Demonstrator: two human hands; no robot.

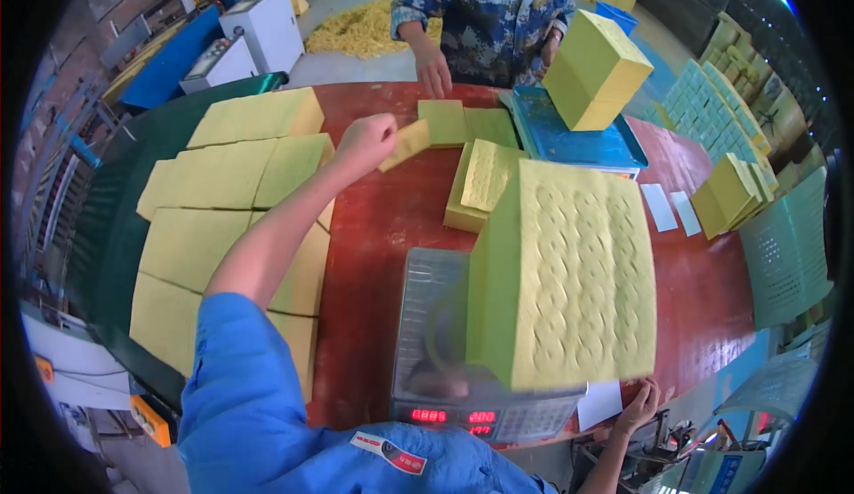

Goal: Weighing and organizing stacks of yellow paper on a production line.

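My left hand (366,144) is closed on a thin piece of yellow paper (408,144), slightly smeared, above the red table. Low on the right, my right hand (638,408) has its fingers curled beside a white card (600,403); what they hold, if anything, is hidden. Between my arms a tall stack of yellow paper (583,281), embossed with wavy marks, rests on a digital scale (427,307) with a lit red display. Beyond it lies a smaller yellow paper stack (485,178). Two flat yellow piles (441,122) lie farther back.
Large yellow paper blocks (200,236) cover the green surface at left. Across the red table (374,254) stands a co-worker in a camouflage jacket (489,23), one hand over the table. A blue-topped scale (569,129) bears another yellow block (596,72). White cards (658,207) lie at right.
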